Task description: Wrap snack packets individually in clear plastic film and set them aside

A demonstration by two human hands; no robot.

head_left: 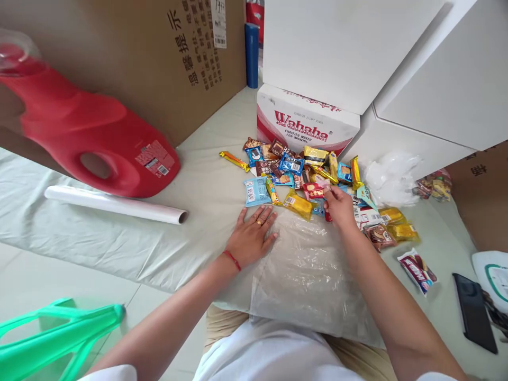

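Note:
My left hand (253, 237) lies flat with its fingers spread, palm down on the pale cloth and the edge of a clear plastic bag (305, 264). Just beyond its fingertips is a light blue snack packet (256, 191). My right hand (340, 208) is closed in a pinch on a red snack packet (314, 190) at the near side of a heap of wrapped snacks. A yellow packet (298, 205) lies to the left of that hand. More packets, such as a brown one (380, 236), are to its right.
A Wahaha carton (307, 124) stands behind the heap. At left are a red jug (99, 121) and a white roll (115, 205). On the right lie a crumpled white bag (392, 177), a purple-and-white packet (417, 271) and a black phone (474, 312). A green stool (63, 338) stands below left.

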